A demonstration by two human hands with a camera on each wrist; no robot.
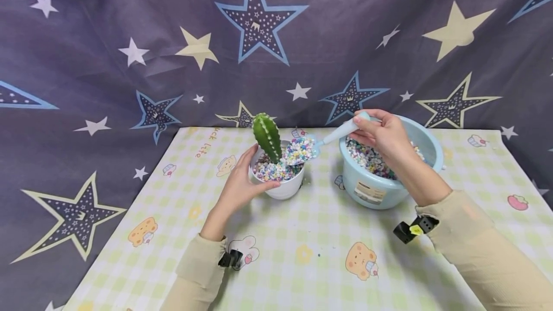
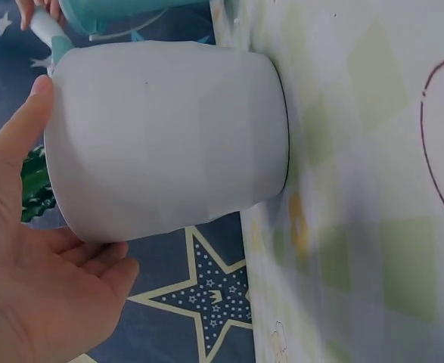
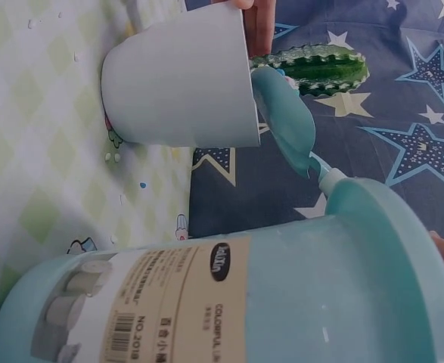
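Observation:
My left hand point(image 1: 243, 182) holds the white flowerpot point(image 1: 283, 191) by its side, thumb at the front and fingers round the far left. In the left wrist view, the thumb and fingertips lie along the pot's rim. A green cactus point(image 1: 267, 137) stands in the pot, leaning slightly, with multicoloured pebbles point(image 1: 276, 172) around its base. My right hand point(image 1: 384, 134) pinches the handle of a light blue small shovel point(image 1: 341, 132). Its blade, heaped with coloured pebbles point(image 1: 298, 151), overlaps the pot's right rim. In the right wrist view, the shovel's blade point(image 3: 286, 113) tilts down against the pot's mouth.
Right of the pot stands a light blue bucket point(image 1: 351, 169) part-filled with the same pebbles, under my right forearm. A checked cloth point(image 1: 276, 272) covers the table, with a few stray pebbles on it. A star-patterned dark curtain point(image 1: 173, 4) hangs behind.

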